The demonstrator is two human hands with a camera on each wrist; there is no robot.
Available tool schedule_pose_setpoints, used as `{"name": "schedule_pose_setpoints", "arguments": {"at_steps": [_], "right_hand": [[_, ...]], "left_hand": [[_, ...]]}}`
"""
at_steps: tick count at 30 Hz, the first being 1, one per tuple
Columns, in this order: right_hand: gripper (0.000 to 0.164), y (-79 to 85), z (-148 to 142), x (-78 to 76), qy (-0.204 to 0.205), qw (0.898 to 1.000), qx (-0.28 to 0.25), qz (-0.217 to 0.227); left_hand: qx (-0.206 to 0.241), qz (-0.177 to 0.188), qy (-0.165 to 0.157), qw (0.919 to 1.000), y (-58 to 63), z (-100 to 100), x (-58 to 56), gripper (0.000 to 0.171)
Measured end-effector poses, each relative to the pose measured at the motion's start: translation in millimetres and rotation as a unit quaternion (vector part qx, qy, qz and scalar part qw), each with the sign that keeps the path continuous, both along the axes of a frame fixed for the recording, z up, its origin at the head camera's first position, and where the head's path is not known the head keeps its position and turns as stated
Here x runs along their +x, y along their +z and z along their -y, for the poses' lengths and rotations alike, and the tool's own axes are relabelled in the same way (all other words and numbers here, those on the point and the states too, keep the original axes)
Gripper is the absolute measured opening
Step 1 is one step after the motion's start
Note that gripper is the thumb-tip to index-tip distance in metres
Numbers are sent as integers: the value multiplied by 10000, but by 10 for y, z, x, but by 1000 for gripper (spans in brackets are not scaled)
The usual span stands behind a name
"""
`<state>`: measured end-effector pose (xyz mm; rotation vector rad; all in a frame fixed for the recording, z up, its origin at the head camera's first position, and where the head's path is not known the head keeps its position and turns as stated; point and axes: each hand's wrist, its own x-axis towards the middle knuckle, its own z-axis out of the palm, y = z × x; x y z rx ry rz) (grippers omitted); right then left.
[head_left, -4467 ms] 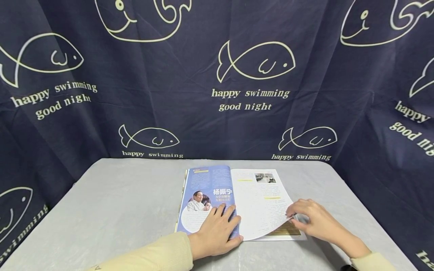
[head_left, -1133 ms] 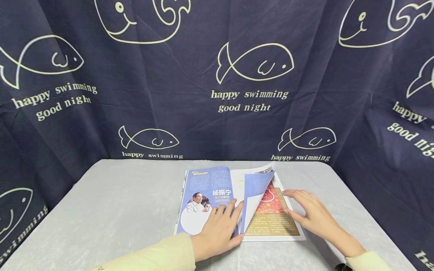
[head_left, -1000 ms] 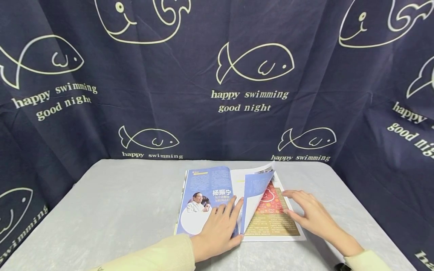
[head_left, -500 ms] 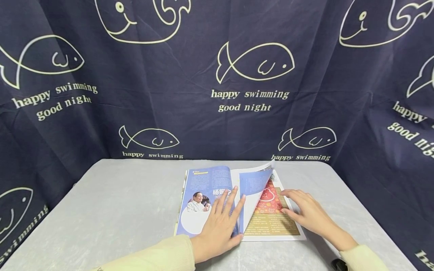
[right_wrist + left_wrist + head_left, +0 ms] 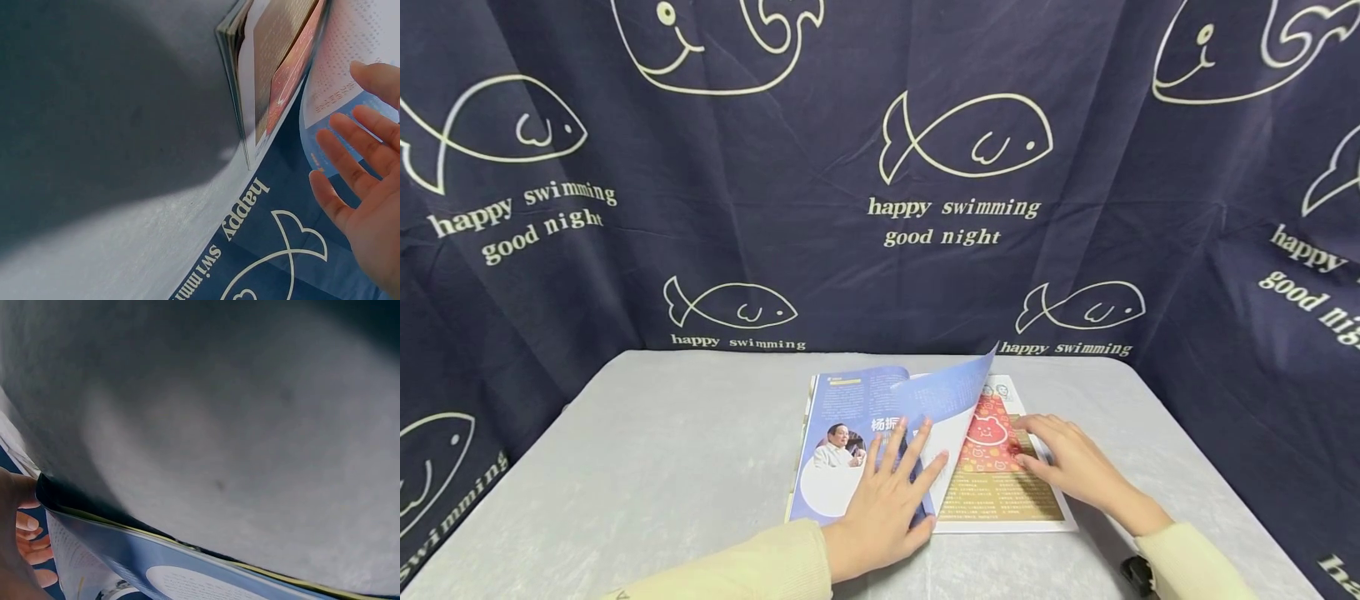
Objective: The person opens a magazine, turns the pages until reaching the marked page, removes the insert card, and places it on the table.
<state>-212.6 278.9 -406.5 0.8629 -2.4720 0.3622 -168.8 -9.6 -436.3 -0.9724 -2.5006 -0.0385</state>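
Observation:
An open magazine lies on the grey table, a blue page on its left. My left hand rests spread over the fold with straight fingers. One page stands half turned, its top corner curling up to the left. Under it, on the brown-printed page, shows a flat red rectangular piece with a cartoon bear face, its left part hidden. My right hand has its fingertips right at the red piece's right edge; in the right wrist view the fingers are extended and spread.
The grey tabletop stretches left and right of the magazine. A dark blue curtain with fish prints hangs behind and along both sides. A small black object sits at the right sleeve's cuff.
The page has lifted from lying flat and curls further left. The red piece came into view and has shifted slightly left, with my right hand following. My left fingers have spread wider.

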Motion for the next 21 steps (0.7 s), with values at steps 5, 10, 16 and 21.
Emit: {"name": "schedule_pose_setpoints", "arguments": {"at_steps": [5,10,16,21], "right_hand": [[40,-4,27,-53,-56,9998,30,194],[38,-32,28,-128,-134,9990,47,413],[36,-73,20,-223,-270,9972,33,690],[36,-90,17,-292,-270,9965,-17,788]], "left_hand": [[-106,85,-46,9999,1,-3,6,65],[-92,193,-99,9997,-10,12,9,57],[-124,299,-59,9995,-16,23,7,53],[-179,423,17,9989,-18,31,5,53]]}}
